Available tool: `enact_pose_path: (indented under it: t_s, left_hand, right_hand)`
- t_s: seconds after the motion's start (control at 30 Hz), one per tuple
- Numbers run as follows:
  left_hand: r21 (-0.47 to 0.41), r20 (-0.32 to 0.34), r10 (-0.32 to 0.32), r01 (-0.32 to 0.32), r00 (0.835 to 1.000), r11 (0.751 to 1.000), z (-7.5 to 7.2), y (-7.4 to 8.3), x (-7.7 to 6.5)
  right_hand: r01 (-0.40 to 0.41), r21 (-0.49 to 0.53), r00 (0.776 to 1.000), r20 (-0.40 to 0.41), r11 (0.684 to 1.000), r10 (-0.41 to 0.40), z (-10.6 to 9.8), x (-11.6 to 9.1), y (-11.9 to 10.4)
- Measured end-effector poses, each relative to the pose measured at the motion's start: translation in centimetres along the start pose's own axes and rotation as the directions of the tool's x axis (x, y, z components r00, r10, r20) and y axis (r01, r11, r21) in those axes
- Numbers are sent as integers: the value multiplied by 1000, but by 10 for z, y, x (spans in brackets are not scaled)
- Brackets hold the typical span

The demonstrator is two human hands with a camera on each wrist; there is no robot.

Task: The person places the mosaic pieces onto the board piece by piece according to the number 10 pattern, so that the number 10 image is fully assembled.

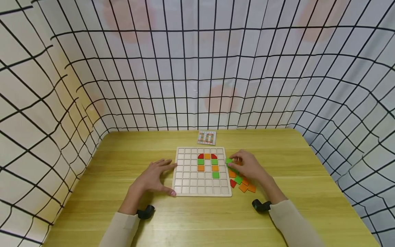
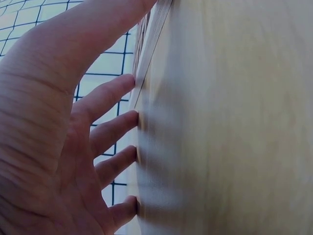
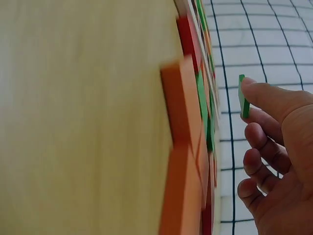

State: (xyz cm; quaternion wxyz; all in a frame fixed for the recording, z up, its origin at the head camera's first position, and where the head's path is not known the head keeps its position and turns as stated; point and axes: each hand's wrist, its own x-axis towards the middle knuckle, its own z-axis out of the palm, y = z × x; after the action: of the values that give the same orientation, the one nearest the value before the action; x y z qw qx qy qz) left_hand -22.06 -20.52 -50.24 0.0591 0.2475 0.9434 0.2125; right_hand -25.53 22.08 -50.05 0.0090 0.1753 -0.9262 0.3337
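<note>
A pale wooden grid board (image 1: pixel 188 181) lies on the table. Red, orange and green tiles form an arch in its cells, the right leg one green tile (image 1: pixel 215 175) longer than the left. My left hand (image 1: pixel 152 176) is spread at the board's left edge, thumb near the lower corner, index fingertip at the side. In the right wrist view, my right hand (image 3: pixel 279 132) pinches a green square tile (image 3: pixel 243 97) between thumb and index finger, raised above the table. In the head view that tile (image 1: pixel 228 160) is just beside the board's right edge.
Loose orange, green and red tiles (image 1: pixel 243 187) lie in a pile right of the board, partly under my right hand. A small pattern card (image 1: pixel 206 137) sits behind the board. Black grid netting (image 1: pixel 197 68) over white sheeting rises at the back and both sides.
</note>
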Motion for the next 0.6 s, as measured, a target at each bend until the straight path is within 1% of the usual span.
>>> enact_pose_path:
  t_s: [0.13, 0.23, 0.47, 0.6]
  left_hand:
    - [1, 5, 1, -1, 1000, 1000, 0, -1, 0]
    - [3, 6, 5, -5, 1000, 1000, 0, -1, 0]
    - [7, -3, 16, -16, 1000, 1000, 0, -2, -1]
    - [3, -1, 15, -15, 1000, 1000, -1, 0, -1]
  right_hand:
    - [7, 41, 1000, 10, 999, -8, 7, -2, -13]
    - [18, 47, 1000, 16, 999, -18, 12, -3, -19]
    - [83, 65, 996, 25, 994, -85, 29, -1, -35]
    - [100, 71, 994, 41, 992, -103, 38, 0, -45]
